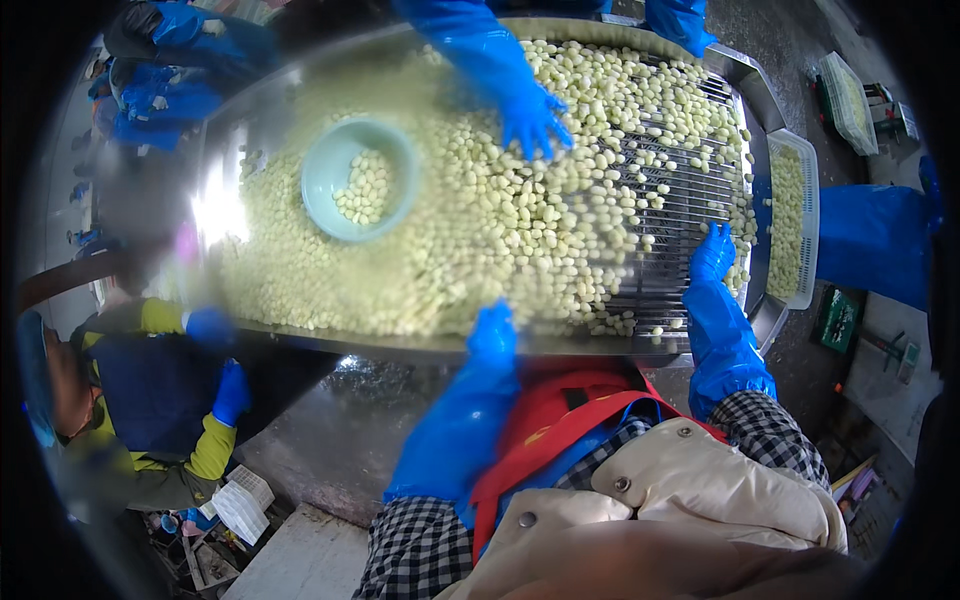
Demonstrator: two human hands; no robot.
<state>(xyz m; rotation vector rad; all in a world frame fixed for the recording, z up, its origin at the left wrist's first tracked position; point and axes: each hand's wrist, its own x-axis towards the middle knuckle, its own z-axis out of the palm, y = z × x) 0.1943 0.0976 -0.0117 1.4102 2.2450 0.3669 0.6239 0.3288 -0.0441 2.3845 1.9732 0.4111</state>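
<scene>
Pale oval pieces (pixel 540 215) are lying in a broad layer across a metal tabletop (pixel 225 205). At far left, a co-worker in yellow-green sleeves (pixel 213 448) is standing beside it, while a light green bowl (pixel 320 178) is sitting among the pieces, holding a small heap. At centre, the wearer's gloved left hand (pixel 492 332) is resting at the layer's near edge, blur hiding whether its fingers are apart or together. Beyond it, a co-worker's gloved hand (pixel 535 125) is lying over the pieces, fingers spread. Farther right, bars are showing in a slotted grate (pixel 665 215), where the wearer's gloved right hand (pixel 713 258) is resting, fingers slightly apart and apparently gripping nothing. At far right, a white crate (pixel 811 225) is holding more pieces. A hasty sweep could be sending pieces past the crate's rim; hard pressing against the bars could be bruising them.
</scene>
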